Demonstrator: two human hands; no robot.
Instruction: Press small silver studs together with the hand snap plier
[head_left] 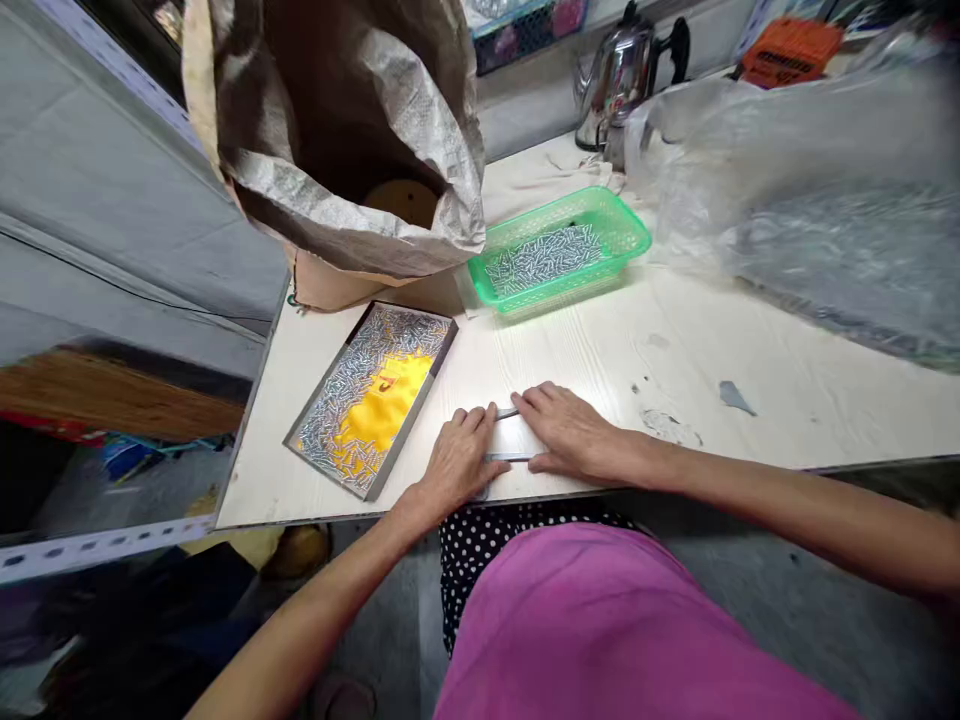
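Note:
Between my two hands, near the table's front edge, lies a small flat pale rectangular piece (517,438) with grey edges. Its exact kind I cannot make out. My left hand (461,455) grips its left end, thumb at the near edge and fingers at the far edge. At the right end, my right hand (566,430) holds it in the same way, covering that end. Left of my hands, a shallow metal tray (448,345) holds many small silvery screw-like pieces (330,400) around a bare yellow patch (386,400).
A green plastic basket (626,240) with more small metal pieces stands beyond my hands. Behind the tray is a large open woven sack (337,210). A clear plastic bag (825,220) of metal pieces lies at right. A metal kettle (622,75) stands at the back.

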